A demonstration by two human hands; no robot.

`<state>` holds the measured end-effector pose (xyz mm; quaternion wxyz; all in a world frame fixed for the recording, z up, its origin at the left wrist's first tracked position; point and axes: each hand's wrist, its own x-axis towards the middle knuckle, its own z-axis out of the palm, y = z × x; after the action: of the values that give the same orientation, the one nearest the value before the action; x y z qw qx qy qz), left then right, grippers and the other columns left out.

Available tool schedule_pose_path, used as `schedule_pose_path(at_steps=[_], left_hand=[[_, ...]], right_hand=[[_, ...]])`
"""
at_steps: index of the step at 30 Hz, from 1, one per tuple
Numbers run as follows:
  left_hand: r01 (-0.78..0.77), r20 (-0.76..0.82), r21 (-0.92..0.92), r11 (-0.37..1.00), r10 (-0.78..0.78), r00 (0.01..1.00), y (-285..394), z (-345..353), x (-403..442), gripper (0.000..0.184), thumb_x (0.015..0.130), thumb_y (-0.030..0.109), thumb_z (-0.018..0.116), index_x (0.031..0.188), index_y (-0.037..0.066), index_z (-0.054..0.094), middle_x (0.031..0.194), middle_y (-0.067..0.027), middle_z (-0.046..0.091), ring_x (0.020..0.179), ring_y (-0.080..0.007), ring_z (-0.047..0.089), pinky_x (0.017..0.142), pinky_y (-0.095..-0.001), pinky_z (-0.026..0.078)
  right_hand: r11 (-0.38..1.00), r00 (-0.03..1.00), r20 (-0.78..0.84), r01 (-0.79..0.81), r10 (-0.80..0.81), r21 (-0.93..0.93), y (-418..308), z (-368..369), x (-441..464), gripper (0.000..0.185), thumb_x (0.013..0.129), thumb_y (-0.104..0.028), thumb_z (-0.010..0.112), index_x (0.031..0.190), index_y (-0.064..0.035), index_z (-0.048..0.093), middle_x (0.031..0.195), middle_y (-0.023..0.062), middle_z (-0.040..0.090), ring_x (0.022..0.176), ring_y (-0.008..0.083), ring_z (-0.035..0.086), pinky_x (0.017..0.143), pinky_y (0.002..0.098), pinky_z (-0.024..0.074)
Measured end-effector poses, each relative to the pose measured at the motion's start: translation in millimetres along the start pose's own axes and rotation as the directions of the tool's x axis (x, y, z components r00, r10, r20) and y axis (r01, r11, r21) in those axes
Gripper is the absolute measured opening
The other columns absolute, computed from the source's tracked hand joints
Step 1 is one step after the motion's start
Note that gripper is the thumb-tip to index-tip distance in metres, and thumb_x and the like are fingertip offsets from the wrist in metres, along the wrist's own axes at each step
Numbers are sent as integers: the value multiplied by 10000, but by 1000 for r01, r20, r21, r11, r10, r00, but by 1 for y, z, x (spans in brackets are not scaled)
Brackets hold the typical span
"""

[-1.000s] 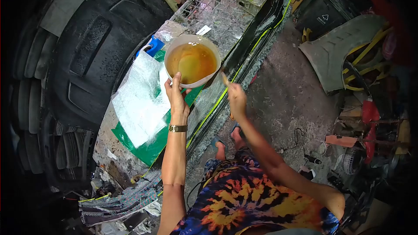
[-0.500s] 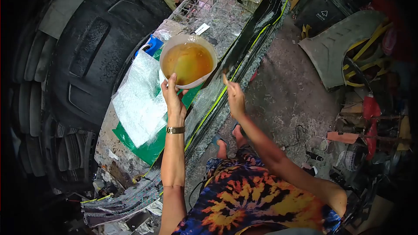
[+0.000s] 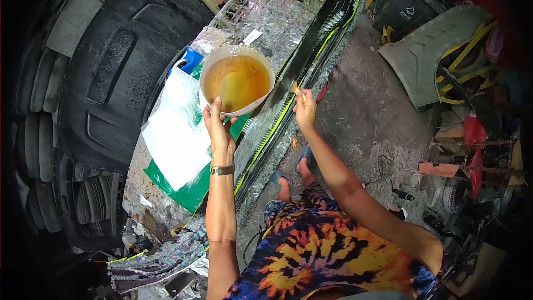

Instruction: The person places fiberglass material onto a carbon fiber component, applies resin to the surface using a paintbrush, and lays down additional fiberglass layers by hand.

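My left hand (image 3: 220,128) is closed on the near rim of a whitish plastic tub (image 3: 265,62), thumb over the edge. Amber liquid (image 3: 239,82) half covers what shows of its inside. In my closed right hand (image 3: 305,110) is a brush (image 3: 295,87) with a pale wooden handle; its bristle end is hard to make out. The brush is at a long curved mould (image 3: 286,91), lined with dark woven cloth and edged with a bright yellow-green strip. White fibre mat (image 3: 177,133) lies on a green sheet (image 3: 191,194) left of the tub.
The bench (image 3: 136,189) carries a blue object (image 3: 192,60) and a white label (image 3: 252,36). Black moulded panels (image 3: 111,78) lean at the left. To the right are a grey fender-like panel (image 3: 427,58), a cable (image 3: 383,172) on the floor and stacked parts.
My right hand and the brush have shifted slightly right and down, and the motion blur is gone. The tub has moved a little left in view, still in my left hand.
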<state>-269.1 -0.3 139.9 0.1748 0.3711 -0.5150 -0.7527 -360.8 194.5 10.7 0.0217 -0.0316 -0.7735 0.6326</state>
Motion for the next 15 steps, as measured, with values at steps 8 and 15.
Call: schedule_pose_path(at_steps=[8, 15], left_hand=[[-3, -2, 1, 1000, 3, 1000, 1, -2, -2, 500, 797, 485, 645, 1093, 123, 470, 996, -32, 555, 874, -148, 564, 702, -306, 473], [12, 13, -18, 1000, -12, 1000, 1, -2, -1, 487, 806, 474, 639, 1100, 123, 474, 999, -34, 568, 879, -149, 563, 709, -301, 470]], right_hand=[[983, 971, 160, -185, 181, 11, -2, 7, -79, 219, 948, -175, 460, 1052, 3, 533, 721, 48, 581, 537, 90, 507, 509, 252, 421], [970, 985, 174, 52, -10, -238, -21, -18, -43, 186, 850, -151, 527, 939, 2, 585, 750, 182, 629, 639, 257, 617, 600, 383, 473]])
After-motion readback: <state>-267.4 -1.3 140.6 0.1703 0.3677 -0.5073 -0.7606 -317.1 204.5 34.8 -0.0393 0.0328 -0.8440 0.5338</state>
